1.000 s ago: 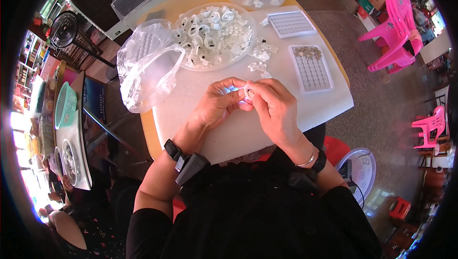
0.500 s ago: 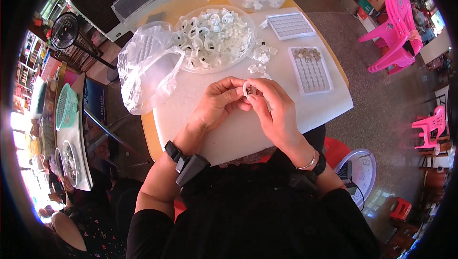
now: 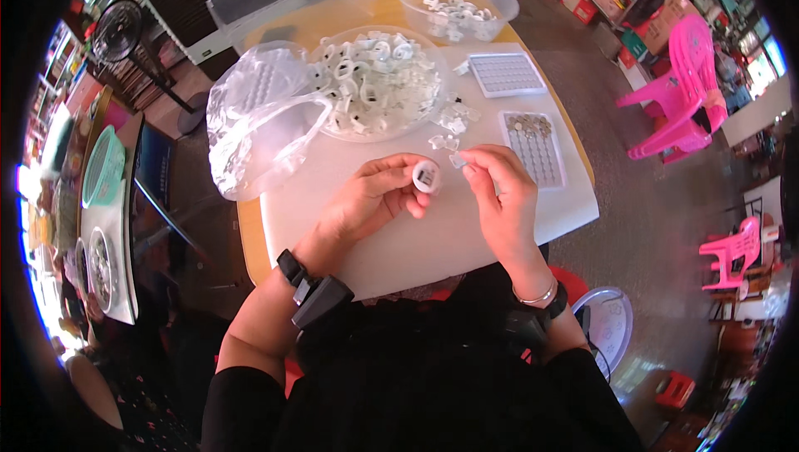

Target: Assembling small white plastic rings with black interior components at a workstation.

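Observation:
In my left hand a small round white plastic case is pinched between thumb and fingers. Its open side shows small dark and metallic parts inside. My right hand is just to the right, apart from the case. Thumb and forefinger there grip a small clear plastic piece. Beyond my fingers lie several loose clear pieces on the white table covering. To the right of them, a white slotted tray has small silvery discs gathered at its far end.
A large round clear tray heaped with white and clear parts stands ahead. Left of it sits a clear plastic bag. A second slotted tray and a clear bowl of white parts are farther back. Pink chairs stand at right.
My hands have moved apart; before, both were together on the white case. It stays in my left hand, turned to show its inside, while my right holds a clear piece.

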Motion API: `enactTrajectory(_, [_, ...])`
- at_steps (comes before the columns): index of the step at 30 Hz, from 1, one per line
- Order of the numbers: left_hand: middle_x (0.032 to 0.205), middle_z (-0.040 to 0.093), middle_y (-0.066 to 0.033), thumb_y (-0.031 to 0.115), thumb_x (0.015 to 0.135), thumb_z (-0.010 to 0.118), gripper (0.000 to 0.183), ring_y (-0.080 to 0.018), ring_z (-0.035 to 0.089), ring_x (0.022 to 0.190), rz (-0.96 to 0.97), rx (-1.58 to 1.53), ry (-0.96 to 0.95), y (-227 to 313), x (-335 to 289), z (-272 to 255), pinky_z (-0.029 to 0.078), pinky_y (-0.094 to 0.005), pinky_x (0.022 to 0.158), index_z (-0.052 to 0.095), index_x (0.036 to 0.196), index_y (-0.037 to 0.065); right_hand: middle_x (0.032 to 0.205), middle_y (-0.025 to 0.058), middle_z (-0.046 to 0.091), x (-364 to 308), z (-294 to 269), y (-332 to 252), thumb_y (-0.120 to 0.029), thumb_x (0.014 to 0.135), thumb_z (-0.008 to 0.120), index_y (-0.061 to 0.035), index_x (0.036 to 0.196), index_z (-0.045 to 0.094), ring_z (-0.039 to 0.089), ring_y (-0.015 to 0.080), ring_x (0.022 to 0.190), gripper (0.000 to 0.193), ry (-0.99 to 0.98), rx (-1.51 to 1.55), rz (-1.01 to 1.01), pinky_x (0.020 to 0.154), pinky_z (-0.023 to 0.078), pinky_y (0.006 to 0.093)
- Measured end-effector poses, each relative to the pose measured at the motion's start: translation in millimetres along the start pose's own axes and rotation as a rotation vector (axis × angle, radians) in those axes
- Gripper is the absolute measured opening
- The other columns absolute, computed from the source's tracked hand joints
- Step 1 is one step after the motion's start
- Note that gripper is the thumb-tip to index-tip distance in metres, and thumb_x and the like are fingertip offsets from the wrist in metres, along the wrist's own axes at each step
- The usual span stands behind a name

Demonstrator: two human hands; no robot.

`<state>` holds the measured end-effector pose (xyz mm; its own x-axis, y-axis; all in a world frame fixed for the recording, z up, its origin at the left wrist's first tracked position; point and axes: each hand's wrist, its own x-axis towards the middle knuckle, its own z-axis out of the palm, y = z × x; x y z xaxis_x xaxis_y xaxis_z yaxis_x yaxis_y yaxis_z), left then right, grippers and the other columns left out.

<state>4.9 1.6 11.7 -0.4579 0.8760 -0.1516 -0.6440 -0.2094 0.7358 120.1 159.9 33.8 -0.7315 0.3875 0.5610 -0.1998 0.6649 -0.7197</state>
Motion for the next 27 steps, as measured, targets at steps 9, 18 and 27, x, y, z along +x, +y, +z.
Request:
enactTrajectory(9, [0.089,0.061,-0.0078,0.024,0.098,0.047,0.032,-0.0148,0.061,0.070,-0.050,0.002,-0.192,-0.6,0.6,-9.1,0.051,-0.0256,0.056,0.052,0.117,-0.001,0.082,0.0058,0.062,8.9,7.5,-23.9,-0.005,0.089,0.058,0.0023,0.096,0.062,0.058,0.0098,0.065,0.011,-0.293,0.471,0.419,0.061,0.047,0.0234])
enactTrajectory(18, [0.104,0.062,-0.0057,0.022,0.095,0.054,0.038,-0.0152,0.060,0.086,0.115,0.155,-0.105,-5.8,-0.8,1.5,0.050,-0.0270,0.071,0.051,0.128,0.004,0.075,0.0072,0.064,-2.0,16.5,-14.2,-0.009,0.087,0.062,0.0005,0.090,0.059,0.057,0.0091,0.058,0.010,-0.002,0.799,0.776,0.051,0.048,0.0231])
enactTrajectory(27, [0.106,0.062,-0.0104,0.016,0.093,0.056,0.036,-0.0161,0.061,0.086,0.195,0.023,0.012,0.3,2.1,-10.2,0.051,-0.0264,0.071,0.052,0.124,-0.002,0.082,0.0036,0.065,3.6,2.2,-10.5,-0.007,0.088,0.060,-0.0006,0.100,0.061,0.057,0.0090,0.067,0.014,-0.039,0.547,0.635,0.061,0.047,0.0227])
